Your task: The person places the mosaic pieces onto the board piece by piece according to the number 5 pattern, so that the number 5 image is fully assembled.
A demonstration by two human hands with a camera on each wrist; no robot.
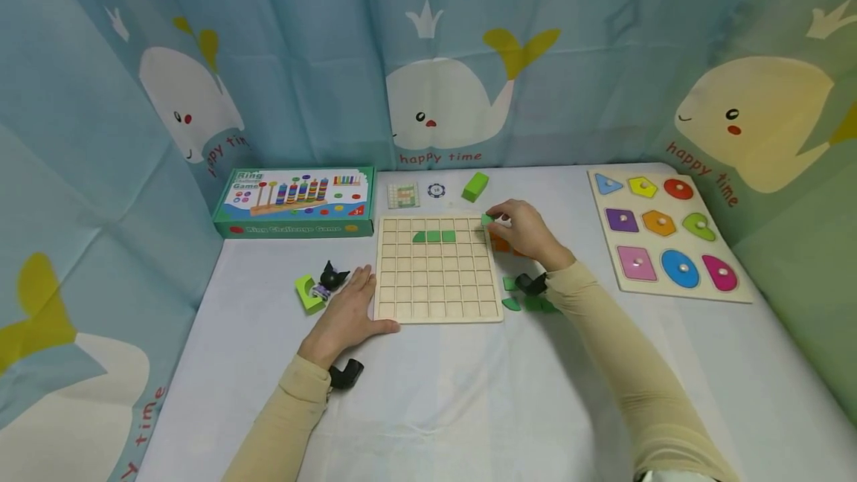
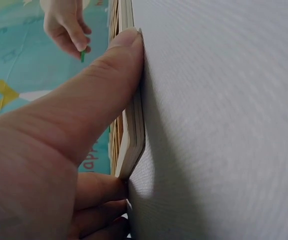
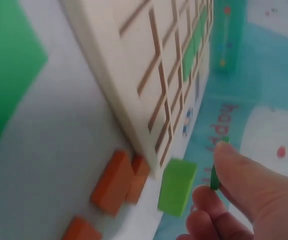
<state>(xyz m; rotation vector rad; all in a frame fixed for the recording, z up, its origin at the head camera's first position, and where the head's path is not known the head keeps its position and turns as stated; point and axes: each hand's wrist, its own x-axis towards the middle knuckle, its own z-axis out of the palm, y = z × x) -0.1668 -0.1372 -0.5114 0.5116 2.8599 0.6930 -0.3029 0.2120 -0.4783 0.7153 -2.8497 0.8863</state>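
Observation:
A wooden grid board point(image 1: 438, 281) lies flat on the white table. Three green pieces point(image 1: 434, 236) sit side by side in its second row, the leftmost with a rounded corner. My left hand point(image 1: 344, 318) rests at the board's lower left corner; its extended thumb point(image 2: 104, 75) touches the front edge and its fingers lie by the left side. Over the board's upper right corner, my right hand point(image 1: 525, 229) pinches a small thin green piece point(image 3: 214, 177) between thumb and fingers. The piece is held above the surface, its full outline hidden by the fingertips.
Orange pieces point(image 3: 113, 182) and loose green pieces point(image 1: 512, 304) lie right of the board. Behind it are a pattern card point(image 1: 403, 195), a round chip point(image 1: 437, 190) and a lime block point(image 1: 475, 187). A game box point(image 1: 294, 203), small figure point(image 1: 331, 278), notched lime block point(image 1: 309, 296) and shape puzzle point(image 1: 629, 240) flank it.

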